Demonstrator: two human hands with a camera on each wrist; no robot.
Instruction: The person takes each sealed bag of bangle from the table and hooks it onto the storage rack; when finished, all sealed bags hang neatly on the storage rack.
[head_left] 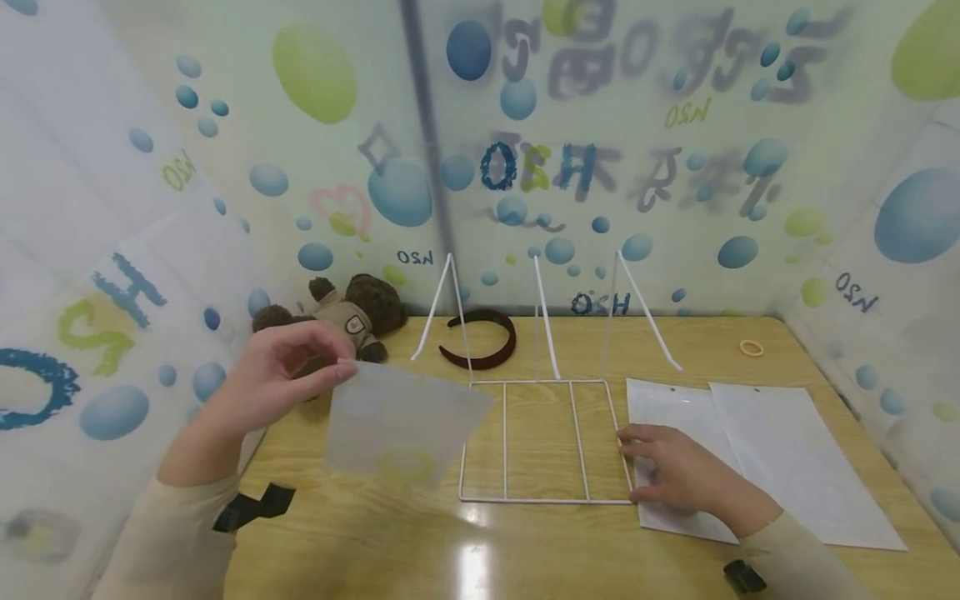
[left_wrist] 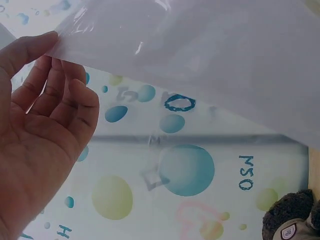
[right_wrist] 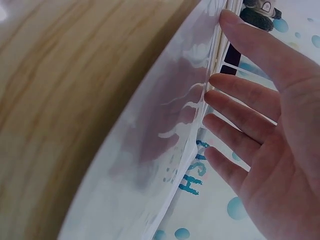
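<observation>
In the head view my left hand (head_left: 281, 371) pinches a corner of a translucent plastic sheet (head_left: 405, 425) between thumb and fingertips. The sheet hangs above the table, left of a white wire rack (head_left: 543, 502). From the left wrist view, the same sheet (left_wrist: 200, 55) spreads out from the pinched corner. My right hand (head_left: 686, 475) touches the rack's right side with extended fingertips, above one of two white sheets (head_left: 675, 400). In the right wrist view its fingers (right_wrist: 245, 92) are straight and spread, close to a glossy plastic sheet (right_wrist: 140, 120).
Behind the rack lie a dark headband (head_left: 495, 358) and, further left, a brown teddy bear (head_left: 348, 312). A second white sheet (head_left: 810, 467) lies at the right. Near the back right corner is a small beige ring (head_left: 752, 348). Patterned walls surround the wooden table (head_left: 360, 550).
</observation>
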